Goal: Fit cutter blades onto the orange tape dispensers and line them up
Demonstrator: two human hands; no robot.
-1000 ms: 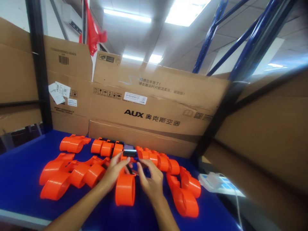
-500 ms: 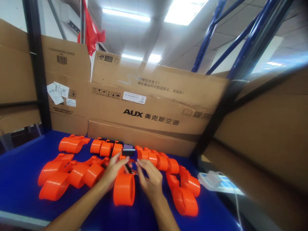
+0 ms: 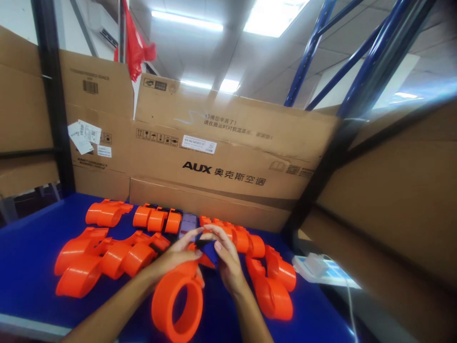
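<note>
My left hand (image 3: 174, 259) and my right hand (image 3: 225, 259) both grip one orange plastic ring-shaped part (image 3: 178, 300), lifted and tilted so that its round opening faces me. The fingertips of both hands meet at its narrow end, where a small dark piece (image 3: 204, 243) sits between them. Behind the hands a phone (image 3: 188, 223) lies flat on the blue table (image 3: 28, 271).
Several more orange parts lie in rows on the left (image 3: 96, 259), at the back (image 3: 157, 220) and on the right (image 3: 273, 286). Large cardboard boxes (image 3: 221, 162) wall the table at the back and sides. A white power strip (image 3: 314, 267) lies right of the table.
The orange part was lying on the table under both hands; now it is lifted and turned, its opening facing me. The phone behind it is uncovered.
</note>
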